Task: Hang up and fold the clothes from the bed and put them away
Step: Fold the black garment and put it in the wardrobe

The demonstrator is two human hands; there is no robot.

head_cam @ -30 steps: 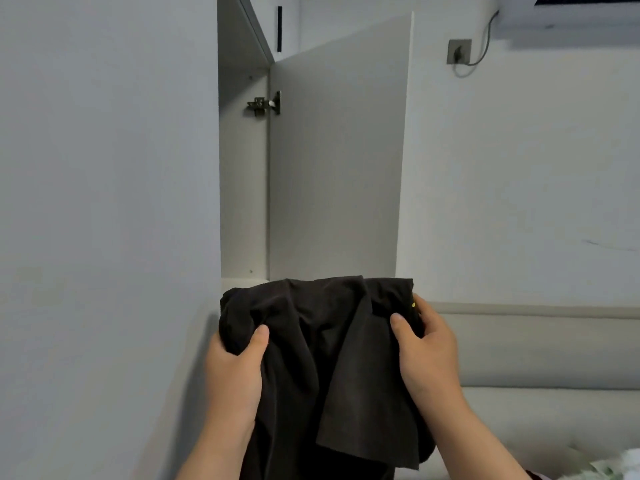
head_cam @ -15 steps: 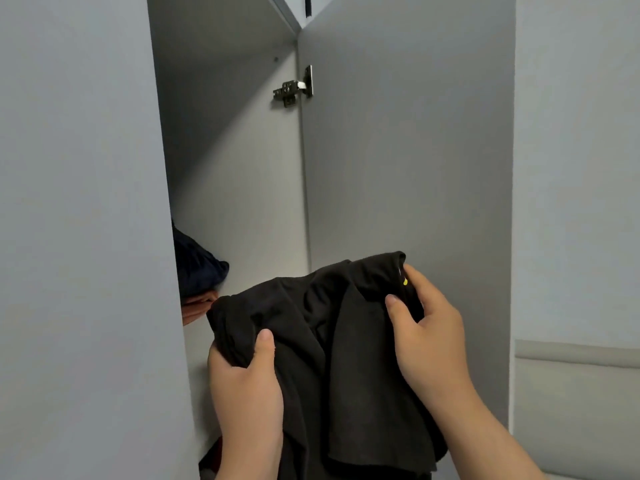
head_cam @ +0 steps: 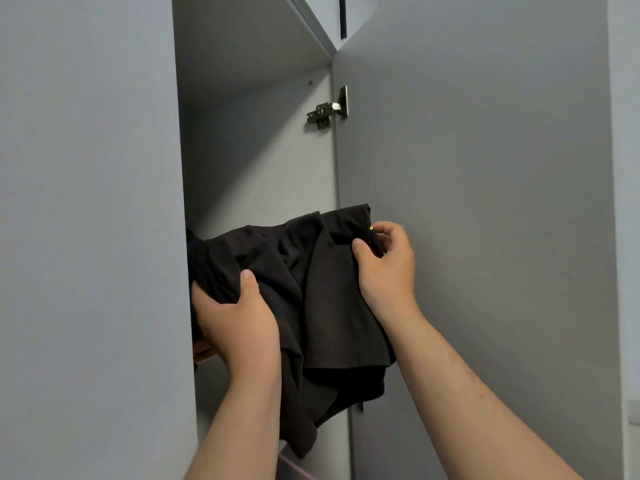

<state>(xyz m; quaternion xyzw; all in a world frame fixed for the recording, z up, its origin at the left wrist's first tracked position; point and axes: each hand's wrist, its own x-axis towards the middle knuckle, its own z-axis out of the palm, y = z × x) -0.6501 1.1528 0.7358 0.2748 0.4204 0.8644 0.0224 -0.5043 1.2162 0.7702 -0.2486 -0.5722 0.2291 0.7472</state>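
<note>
A loosely folded black garment (head_cam: 311, 289) is held up at the mouth of an open grey wardrobe compartment (head_cam: 256, 161). My left hand (head_cam: 235, 317) grips its left side, thumb on top, close to the closed left door's edge. My right hand (head_cam: 384, 268) pinches its upper right corner, where a small yellow mark shows. The garment's lower part hangs down in folds between my forearms. Its left edge reaches behind the closed left door.
The open wardrobe door (head_cam: 467, 202) stands at the right, with a metal hinge (head_cam: 327, 110) at its inner edge. A closed grey door panel (head_cam: 86, 237) fills the left. A shelf underside (head_cam: 242, 46) caps the compartment. Something orange-brown (head_cam: 201, 351) peeks out below my left hand.
Both hands have carried the black garment up and leftward into the wardrobe opening. The view has closed in on the wardrobe, and the dark blue clothing seen inside is now covered.
</note>
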